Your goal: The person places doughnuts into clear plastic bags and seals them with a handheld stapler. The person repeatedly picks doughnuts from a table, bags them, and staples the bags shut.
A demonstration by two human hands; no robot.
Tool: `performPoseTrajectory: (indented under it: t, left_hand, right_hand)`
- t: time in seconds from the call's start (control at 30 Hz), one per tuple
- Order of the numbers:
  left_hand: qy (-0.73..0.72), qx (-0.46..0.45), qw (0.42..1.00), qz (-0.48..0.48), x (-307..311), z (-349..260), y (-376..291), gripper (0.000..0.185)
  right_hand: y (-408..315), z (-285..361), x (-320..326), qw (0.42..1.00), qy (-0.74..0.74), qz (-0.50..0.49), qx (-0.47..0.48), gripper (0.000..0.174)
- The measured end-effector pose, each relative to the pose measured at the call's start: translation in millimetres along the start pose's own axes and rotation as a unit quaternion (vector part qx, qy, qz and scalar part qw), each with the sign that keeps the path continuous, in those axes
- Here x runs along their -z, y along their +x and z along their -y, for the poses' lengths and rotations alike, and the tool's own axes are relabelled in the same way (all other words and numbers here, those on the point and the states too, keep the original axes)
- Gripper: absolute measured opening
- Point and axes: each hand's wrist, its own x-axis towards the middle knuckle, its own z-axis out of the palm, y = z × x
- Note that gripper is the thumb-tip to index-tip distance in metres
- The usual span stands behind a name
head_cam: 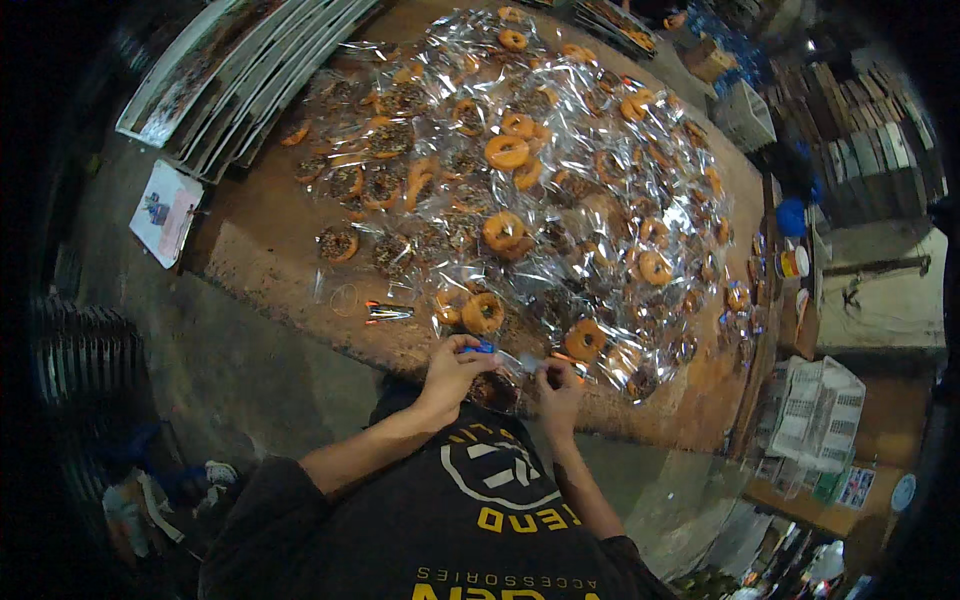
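My left hand (450, 375) is at the table's near edge, its thumb and fingers closed on a small blue object (478, 347), whose kind I cannot tell. My right hand (559, 394) pinches the edge of a clear plastic bag (525, 363) between thumb and finger. A dark doughnut (493, 391) lies low between the hands, seemingly inside that bag. Just beyond are plain ring doughnuts (482, 313) in clear wrap, and another (585, 340) beside my right hand. An orange-tipped item lies by the right fingers, partly hidden. Chocolate-topped doughnuts with sprinkles (339, 244) lie further left.
Many wrapped doughnuts cover the wooden table (262, 262). A bundle of small sticks or pens (390, 312) and a rubber band (344, 299) lie to the left. Stacked metal trays (247, 82) stand at the far left, near a clipboard (166, 214). White plastic crates (817, 409) are at the right.
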Motion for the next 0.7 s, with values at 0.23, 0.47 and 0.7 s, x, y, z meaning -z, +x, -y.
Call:
performPoseTrajectory:
  t: [0.23,0.47,0.7]
  left_hand:
    - [0.074,0.053,0.993,0.079,-37.8,21.7,-9.7,0.034]
    - [0.157,0.017,0.979,0.126,-37.2,47.2,-3.6,0.022]
    - [0.186,0.084,0.970,0.133,-46.3,42.7,0.8,0.021]
  right_hand:
    - [-24.3,44.5,34.0,1.000,0.022,-0.006,-0.004,0.027]
    - [-51.5,41.6,43.4,0.996,0.033,0.043,-0.074,0.031]
    - [-54.5,31.3,44.6,0.972,0.168,0.024,-0.163,0.031]
